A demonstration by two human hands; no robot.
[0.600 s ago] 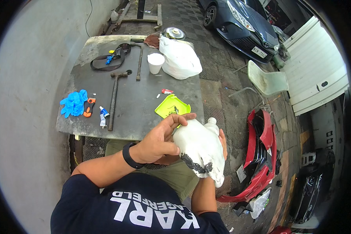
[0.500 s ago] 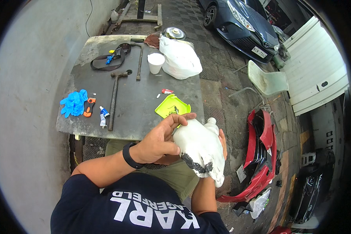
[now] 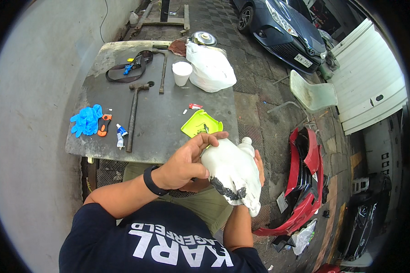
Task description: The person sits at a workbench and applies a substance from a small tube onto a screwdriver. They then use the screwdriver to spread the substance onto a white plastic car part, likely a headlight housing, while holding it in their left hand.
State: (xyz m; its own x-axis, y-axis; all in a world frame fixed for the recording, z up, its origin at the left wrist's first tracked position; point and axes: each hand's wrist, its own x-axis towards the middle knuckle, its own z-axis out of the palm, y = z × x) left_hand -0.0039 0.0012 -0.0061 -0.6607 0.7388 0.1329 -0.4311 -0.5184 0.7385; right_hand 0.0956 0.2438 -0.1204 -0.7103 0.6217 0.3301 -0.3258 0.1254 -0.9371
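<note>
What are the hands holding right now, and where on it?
A white plastic reservoir tank with a black smear. The right hand cups its far side from beneath; the left hand rests on its upper near side, fingers across the top.

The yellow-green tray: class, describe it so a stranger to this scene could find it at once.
Start at the grey table in front of the person. Near its right front corner, just beyond the left hand, lies the yellow-green tray. It is the only bright lime, flat, angular thing there; the other items nearby are white, blue or dark.
</note>
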